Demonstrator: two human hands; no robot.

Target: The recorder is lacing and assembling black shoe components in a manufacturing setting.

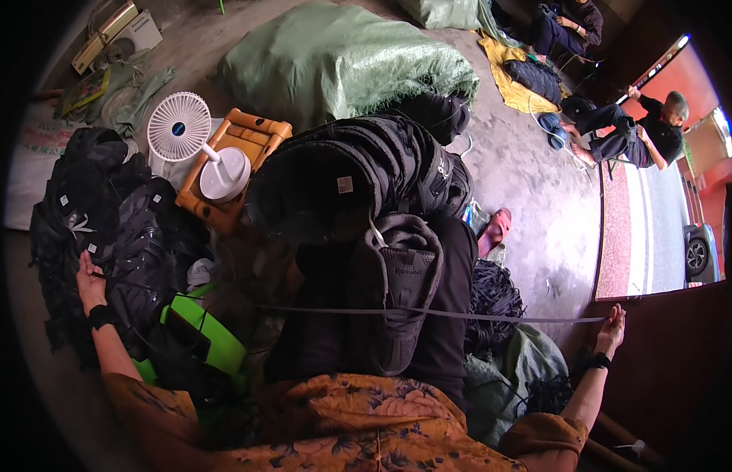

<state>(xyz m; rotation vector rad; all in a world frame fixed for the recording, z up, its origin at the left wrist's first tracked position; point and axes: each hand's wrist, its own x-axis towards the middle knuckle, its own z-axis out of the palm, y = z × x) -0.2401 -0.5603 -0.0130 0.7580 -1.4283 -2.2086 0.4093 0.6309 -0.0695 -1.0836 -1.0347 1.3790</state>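
Note:
A dark grey shoe upper [397, 291] lies on my lap, its padded opening away from me and its toe end towards me. A long flat black shoelace [500, 317] runs across it and stretches out to both sides. At the far right, my right hand [612, 330] is closed on the lace's end. My left hand [89, 283] is raised beside a heap of black shoe uppers [106, 212]; a thin dark lace runs to its fingers, which look pinched. Beyond my knees stands a stack of black padded pieces [366, 173], apparently more uppers.
A white fan [181, 130] stands on a bamboo stool [232, 157]. A bright green plastic container [216, 338] sits by my left leg, and a bundle of black laces [492, 303] by my right. Pale green sacks [342, 63] lie ahead. Two people sit near the doorway.

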